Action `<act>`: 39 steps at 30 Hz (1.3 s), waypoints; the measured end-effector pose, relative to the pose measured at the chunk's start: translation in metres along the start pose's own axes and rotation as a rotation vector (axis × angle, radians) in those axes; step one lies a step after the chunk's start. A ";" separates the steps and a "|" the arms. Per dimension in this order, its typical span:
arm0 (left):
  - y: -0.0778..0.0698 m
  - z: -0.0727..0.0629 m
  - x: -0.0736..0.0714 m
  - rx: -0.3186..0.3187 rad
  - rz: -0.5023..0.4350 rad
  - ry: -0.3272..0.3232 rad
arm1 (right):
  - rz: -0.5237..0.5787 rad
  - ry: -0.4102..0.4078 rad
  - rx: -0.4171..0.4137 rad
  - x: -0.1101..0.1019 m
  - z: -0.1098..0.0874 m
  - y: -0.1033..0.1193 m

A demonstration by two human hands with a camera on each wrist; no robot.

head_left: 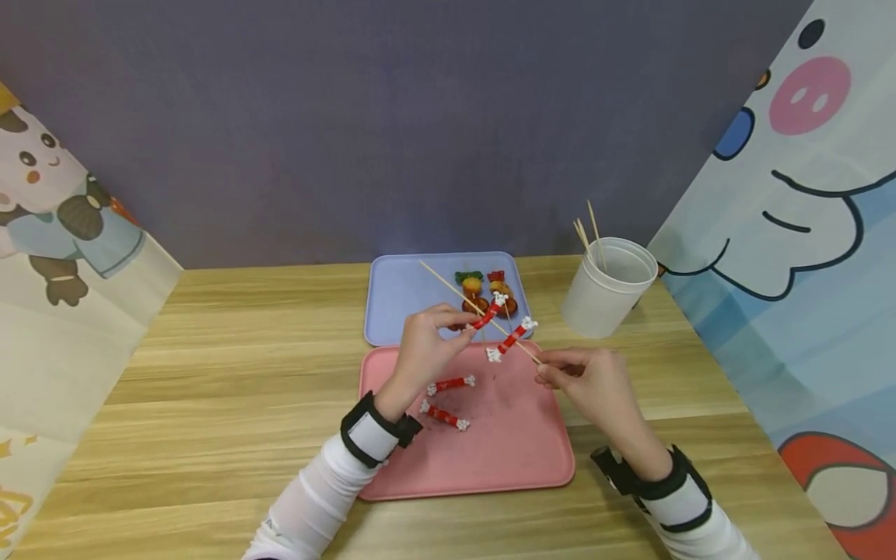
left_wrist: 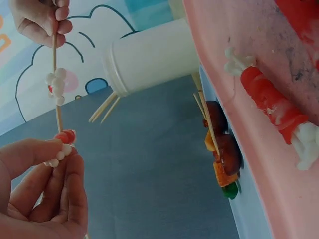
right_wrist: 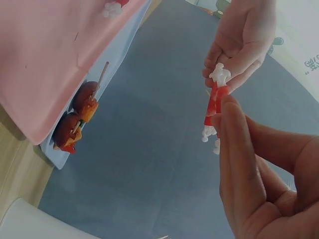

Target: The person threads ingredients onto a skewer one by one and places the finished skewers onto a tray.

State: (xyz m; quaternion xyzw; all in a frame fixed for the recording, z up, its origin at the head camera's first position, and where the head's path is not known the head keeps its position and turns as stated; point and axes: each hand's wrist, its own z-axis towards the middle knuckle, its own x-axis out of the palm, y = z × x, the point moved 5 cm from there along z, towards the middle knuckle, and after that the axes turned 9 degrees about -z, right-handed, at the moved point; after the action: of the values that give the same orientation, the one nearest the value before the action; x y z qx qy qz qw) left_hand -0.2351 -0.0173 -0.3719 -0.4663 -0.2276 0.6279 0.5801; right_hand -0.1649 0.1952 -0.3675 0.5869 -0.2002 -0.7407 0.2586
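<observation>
My right hand (head_left: 591, 381) pinches the near end of a thin bamboo skewer (head_left: 441, 278), which slants up to the left over the trays. One red stick-shaped piece with knobbly white ends (head_left: 514, 338) sits crosswise on the skewer, just beyond the right fingertips. Further along, my left hand (head_left: 430, 338) holds a second such red-and-white piece (head_left: 488, 313) between thumb and fingers, at the skewer. In the left wrist view the skewer (left_wrist: 54, 57) runs from the right hand through the first piece (left_wrist: 58, 85) to the piece in the left fingers.
Two more red-and-white pieces (head_left: 451, 385) lie on a pink tray (head_left: 511, 443) below the hands. Behind it, a blue tray (head_left: 402, 292) bears two skewers of colourful pieces (head_left: 472, 287). At the back right stands a white bucket (head_left: 602, 303) with several bare skewers (head_left: 593, 222).
</observation>
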 end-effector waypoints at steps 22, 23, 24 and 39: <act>0.002 -0.002 0.008 0.012 -0.085 0.045 | 0.057 0.025 0.033 0.002 -0.001 0.001; 0.002 -0.002 0.008 0.006 -0.085 0.048 | 0.058 0.024 0.033 0.002 -0.001 0.001; 0.002 -0.002 0.008 0.001 -0.085 0.052 | 0.061 0.024 0.033 0.002 -0.001 0.001; 0.017 -0.001 -0.004 -0.072 0.055 0.190 | 0.093 0.020 0.067 0.003 0.003 -0.028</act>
State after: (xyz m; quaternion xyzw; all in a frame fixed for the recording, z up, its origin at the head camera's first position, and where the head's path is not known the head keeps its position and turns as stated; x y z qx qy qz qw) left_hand -0.2435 -0.0256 -0.3850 -0.5502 -0.1813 0.5879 0.5647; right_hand -0.1721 0.2155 -0.3859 0.5928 -0.2491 -0.7148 0.2749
